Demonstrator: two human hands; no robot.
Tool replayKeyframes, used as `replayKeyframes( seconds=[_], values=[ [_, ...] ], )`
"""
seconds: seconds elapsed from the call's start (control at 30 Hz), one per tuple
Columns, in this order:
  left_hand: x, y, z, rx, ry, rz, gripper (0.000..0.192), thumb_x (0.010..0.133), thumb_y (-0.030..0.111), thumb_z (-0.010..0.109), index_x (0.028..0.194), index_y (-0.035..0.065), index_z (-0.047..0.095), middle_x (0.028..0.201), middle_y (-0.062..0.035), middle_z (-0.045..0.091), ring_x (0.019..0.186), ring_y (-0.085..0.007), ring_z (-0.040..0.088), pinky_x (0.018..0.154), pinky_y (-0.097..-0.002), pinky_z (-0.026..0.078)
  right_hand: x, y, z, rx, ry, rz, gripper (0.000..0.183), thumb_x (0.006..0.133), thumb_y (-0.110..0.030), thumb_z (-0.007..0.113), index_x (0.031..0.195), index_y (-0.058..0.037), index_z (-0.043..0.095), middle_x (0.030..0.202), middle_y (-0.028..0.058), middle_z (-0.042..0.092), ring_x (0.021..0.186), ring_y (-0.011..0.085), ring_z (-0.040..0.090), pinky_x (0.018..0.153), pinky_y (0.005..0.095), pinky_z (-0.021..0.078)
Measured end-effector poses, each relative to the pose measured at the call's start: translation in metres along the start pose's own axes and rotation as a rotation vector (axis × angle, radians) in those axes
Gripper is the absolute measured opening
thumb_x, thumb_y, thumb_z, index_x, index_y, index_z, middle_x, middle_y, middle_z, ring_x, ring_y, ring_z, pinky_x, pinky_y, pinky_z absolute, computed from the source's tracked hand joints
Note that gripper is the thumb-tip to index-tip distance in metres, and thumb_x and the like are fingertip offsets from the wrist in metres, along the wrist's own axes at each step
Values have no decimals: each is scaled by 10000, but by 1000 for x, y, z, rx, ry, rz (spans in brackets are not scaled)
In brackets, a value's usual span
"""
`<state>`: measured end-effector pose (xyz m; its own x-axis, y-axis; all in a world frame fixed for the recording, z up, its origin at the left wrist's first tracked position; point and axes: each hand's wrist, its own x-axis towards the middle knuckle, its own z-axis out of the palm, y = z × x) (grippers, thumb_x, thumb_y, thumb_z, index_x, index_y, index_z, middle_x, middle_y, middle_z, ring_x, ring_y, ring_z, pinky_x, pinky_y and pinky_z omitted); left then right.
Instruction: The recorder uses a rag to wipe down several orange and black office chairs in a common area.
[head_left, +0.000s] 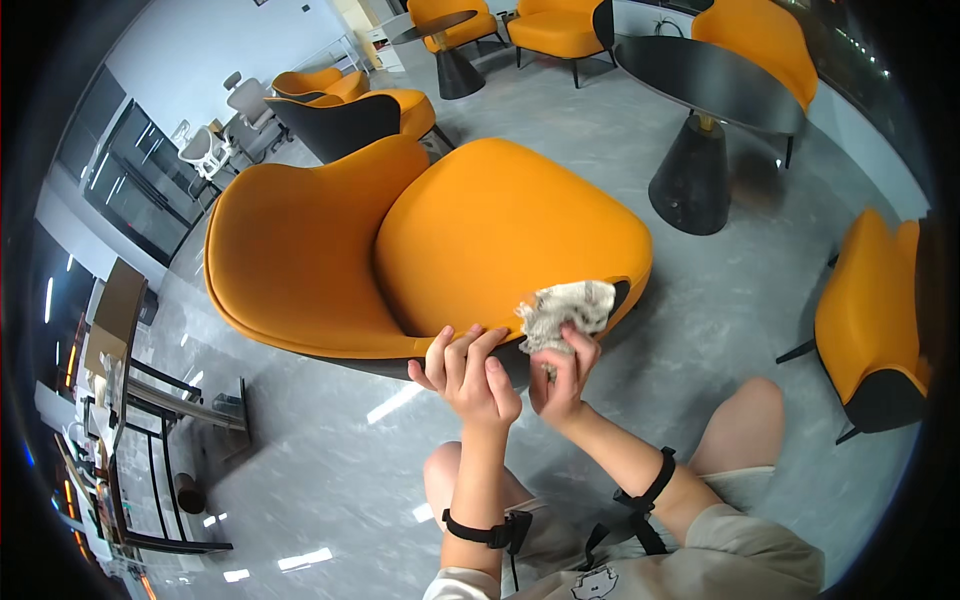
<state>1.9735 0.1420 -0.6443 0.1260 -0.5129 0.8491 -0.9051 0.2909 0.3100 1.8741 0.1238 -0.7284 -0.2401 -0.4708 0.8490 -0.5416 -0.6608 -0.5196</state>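
Note:
An orange upholstered armchair (495, 225) with a dark outer shell stands right in front of me. My right hand (562, 367) grips a crumpled, off-white cloth with grey marks (574, 307), which lies against the chair's near side edge, by the dark panel at its front end. Just left of it, my left hand (472, 367) rests its fingertips on the same orange edge, fingers spread and holding no loose object. Part of the cloth hangs below my right fingers.
Behind the armchair are more orange chairs (559, 30) and a round black table (705, 82) on a conical base. Another orange chair (862, 315) stands at the right. A desk with a black metal frame (157, 435) holds clutter at the left. My bent knees are below the armchair.

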Motion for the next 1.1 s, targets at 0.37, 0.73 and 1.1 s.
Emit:
replayKeyframes(
  seconds=[0.37, 0.73, 1.1],
  values=[
    [-22, 13, -10, -32, -23, -111, 312, 870, 113, 621, 1165, 105, 720, 1474, -181, 497, 1479, -367, 326, 1259, -521, 67, -115, 46, 27, -70, -568, -51, 413, 910, -242, 695, 1303, -120, 660, 1328, 97, 552, 1183, 363, 529, 943, 523, 427],
    [-136, -35, 6, -901, 5, -1261, 526, 1081, 302, 498, 1479, 31, 286, 1366, -156, 474, 1218, -206, 503, 1034, -322, 424, -82, -32, 6, 409, -629, 397, 369, 908, -62, 690, 1274, -36, 653, 1264, 173, 603, 1152, 382, 592, 998, 449, 474],
    [-123, -69, -4, -959, 305, -1399, 591, 1064, 309, 538, 1492, 84, 198, 1260, -93, 474, 1134, -192, 522, 988, -310, 445, 14, -105, -14, 469, -855, 243, 354, 949, -172, 676, 1244, 24, 671, 1222, 213, 709, 1230, 359, 642, 1023, 423, 495]
  ],
)
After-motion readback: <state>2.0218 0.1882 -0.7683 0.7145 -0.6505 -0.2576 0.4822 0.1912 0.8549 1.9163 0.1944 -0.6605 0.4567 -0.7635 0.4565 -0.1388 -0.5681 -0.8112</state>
